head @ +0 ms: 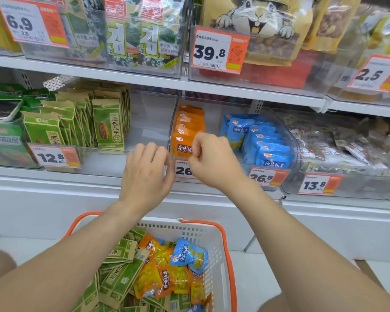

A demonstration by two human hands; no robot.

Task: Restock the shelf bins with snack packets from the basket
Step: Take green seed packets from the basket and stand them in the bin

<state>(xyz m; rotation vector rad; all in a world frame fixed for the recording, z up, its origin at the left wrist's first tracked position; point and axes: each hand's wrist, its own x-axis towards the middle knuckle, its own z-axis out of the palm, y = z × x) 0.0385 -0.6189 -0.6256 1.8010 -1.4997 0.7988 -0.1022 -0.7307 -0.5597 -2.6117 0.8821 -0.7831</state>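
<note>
Reaching forward from the bottom corners of the view, both bare forearms angle inward and meet at the front of the clear shelf bin [173,122] that holds the orange packets [185,140]; the left hand [145,174] is seen from the back, wrist bent slightly up, its fingers loosely bent with the tips at the bin's front edge, and they seem to hold nothing, though the fingertips are turned away from the camera; the right hand [212,158] is curled into a loose fist, knuckles up, its thumb and fingers closed at the lower right corner of the front orange packet, so it looks to pinch that packet, but the contact itself is hidden behind the fingers; the orange packets stand upright in a row running back into the bin; just to the right, in the same bin, a row of blue packets [266,145] stands the same way; to the left a neighbouring bin holds green packets [108,127] upright, with bare space beside them; orange-edged price tags [55,157] hang on the bin fronts; below the arms sits the white basket [214,242] with orange handles, holding a loose heap of green, orange and blue snack packets [164,266], green ones mostly to the left
</note>
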